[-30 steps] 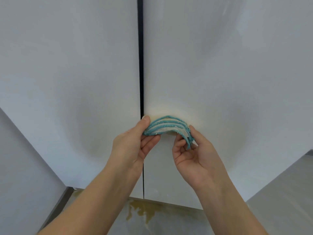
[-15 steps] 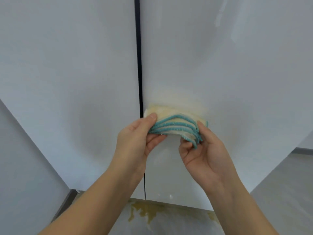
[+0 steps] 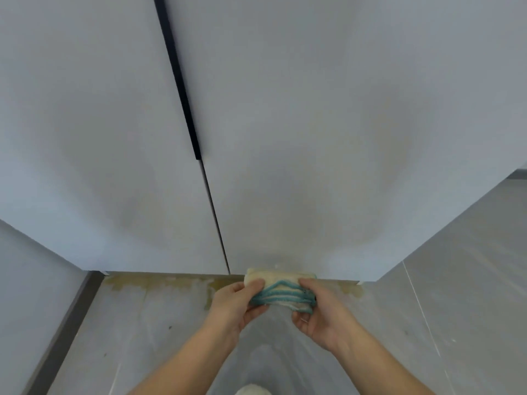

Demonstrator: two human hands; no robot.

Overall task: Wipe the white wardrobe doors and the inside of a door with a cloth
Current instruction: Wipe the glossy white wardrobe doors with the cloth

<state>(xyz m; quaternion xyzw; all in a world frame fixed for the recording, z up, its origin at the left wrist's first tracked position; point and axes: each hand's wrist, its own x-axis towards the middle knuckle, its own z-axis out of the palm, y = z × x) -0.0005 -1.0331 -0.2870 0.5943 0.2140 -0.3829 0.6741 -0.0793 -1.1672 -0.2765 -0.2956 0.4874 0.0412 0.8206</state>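
Where the floor (image 3: 142,337) meets the wardrobe at lower centre, the left hand (image 3: 236,306) and right hand (image 3: 322,315) each pinch one end of the folded cloth (image 3: 281,289), which lies against the bottom edge of the right door (image 3: 328,138). The left door (image 3: 85,124) stands closed beside it.

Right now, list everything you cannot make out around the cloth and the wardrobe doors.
Head view:
- The cloth: its ends, covered by the left hand and right hand gripping it.
- Whether the cloth touches the right door: its own folds hide the contact.
- Door insides: hidden, the left door and right door are shut.
- Door tops: cut off by the upper edge.
- Pale object: cut off by the bottom edge.
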